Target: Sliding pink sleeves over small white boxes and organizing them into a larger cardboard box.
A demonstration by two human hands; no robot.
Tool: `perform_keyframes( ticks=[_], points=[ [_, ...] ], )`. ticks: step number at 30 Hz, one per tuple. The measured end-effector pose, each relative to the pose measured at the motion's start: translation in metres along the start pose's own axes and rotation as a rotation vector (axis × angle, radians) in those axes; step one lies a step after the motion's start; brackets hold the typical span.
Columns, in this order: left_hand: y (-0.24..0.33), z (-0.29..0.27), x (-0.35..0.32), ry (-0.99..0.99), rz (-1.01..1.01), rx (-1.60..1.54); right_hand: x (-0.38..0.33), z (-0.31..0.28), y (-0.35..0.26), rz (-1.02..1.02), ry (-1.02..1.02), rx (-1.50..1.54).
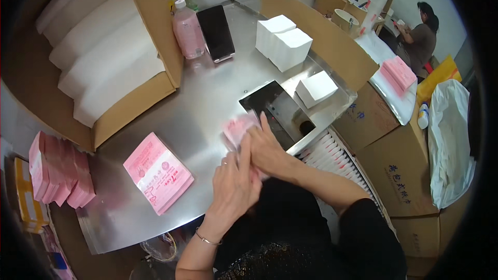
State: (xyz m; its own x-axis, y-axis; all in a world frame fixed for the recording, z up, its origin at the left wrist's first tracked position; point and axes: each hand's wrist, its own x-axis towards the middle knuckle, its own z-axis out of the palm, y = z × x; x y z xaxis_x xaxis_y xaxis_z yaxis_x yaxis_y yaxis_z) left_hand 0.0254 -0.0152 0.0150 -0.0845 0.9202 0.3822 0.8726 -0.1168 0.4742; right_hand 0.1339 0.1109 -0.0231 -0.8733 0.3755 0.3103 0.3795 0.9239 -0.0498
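Left hand [234,186] and right hand [268,151] partly curl around a blurred pink packet [237,128], both apparently gripping it.

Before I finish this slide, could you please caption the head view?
Left hand and right hand handle a pink packet over a table.

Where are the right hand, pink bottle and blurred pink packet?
Right hand [268,151]: head view, back of the hand.
Pink bottle [189,32]: head view, middle of its body.
Pink packet [237,127]: head view, its far end.

Bright light; glare on the metal table [199,98]; pink packet [237,128] motion-blurred; edges bowed, corners black.
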Motion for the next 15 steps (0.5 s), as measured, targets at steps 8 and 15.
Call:
perform_keyframes(
  ticks=[8, 15],
  points=[
    [-0.009, -0.032, -0.032, -0.095, 0.112, -0.118, -0.009, 0.002, 0.085, 0.453, -0.265, 0.035],
    [-0.066, -0.096, -0.06, 0.398, -0.321, 0.314, -0.033, -0.071, 0.089, 0.436, 0.483, -0.368]
  ],
)
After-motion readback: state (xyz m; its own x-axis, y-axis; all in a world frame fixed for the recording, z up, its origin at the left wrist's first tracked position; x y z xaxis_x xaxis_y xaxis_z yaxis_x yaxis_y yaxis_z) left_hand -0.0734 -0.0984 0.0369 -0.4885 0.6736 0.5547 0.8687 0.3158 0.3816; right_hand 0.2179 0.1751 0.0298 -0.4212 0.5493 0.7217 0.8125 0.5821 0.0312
